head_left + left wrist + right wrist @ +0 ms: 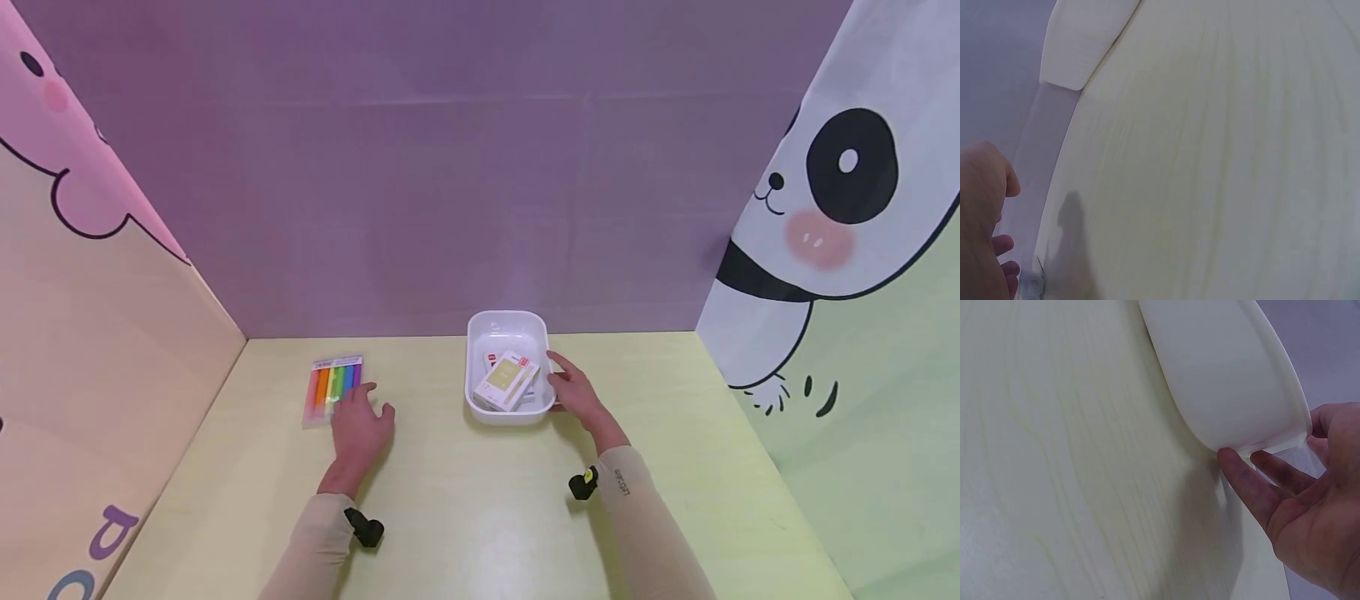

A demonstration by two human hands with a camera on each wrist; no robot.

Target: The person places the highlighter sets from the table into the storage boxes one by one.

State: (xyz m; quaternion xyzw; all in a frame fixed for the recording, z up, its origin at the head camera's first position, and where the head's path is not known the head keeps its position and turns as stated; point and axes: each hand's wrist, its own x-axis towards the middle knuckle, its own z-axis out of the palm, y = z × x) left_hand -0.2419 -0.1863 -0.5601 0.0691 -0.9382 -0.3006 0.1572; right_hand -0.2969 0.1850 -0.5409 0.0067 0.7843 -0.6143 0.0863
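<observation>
In the head view, my left hand [362,427] lies over the lower right part of a clear pack of rainbow-coloured markers [322,387]. Its thumb is held out to the right, and the hand hides the pack's lower corner. In the left wrist view the left hand [982,225] shows with loosely bent fingers. My right hand [577,393] is at the right side of a white plastic bin [480,329], fingers spread along the outer wall. A white box with a gold panel [506,381] lies tilted inside. In the right wrist view, fingertips [1227,456] touch the bin's lower edge.
The pale wooden table [465,508] meets a purple back wall [390,208]. A printed panda panel [847,208] stands on the right and a pink cartoon panel [97,183] on the left. Another small red-and-white item [491,359] lies behind the box in the bin.
</observation>
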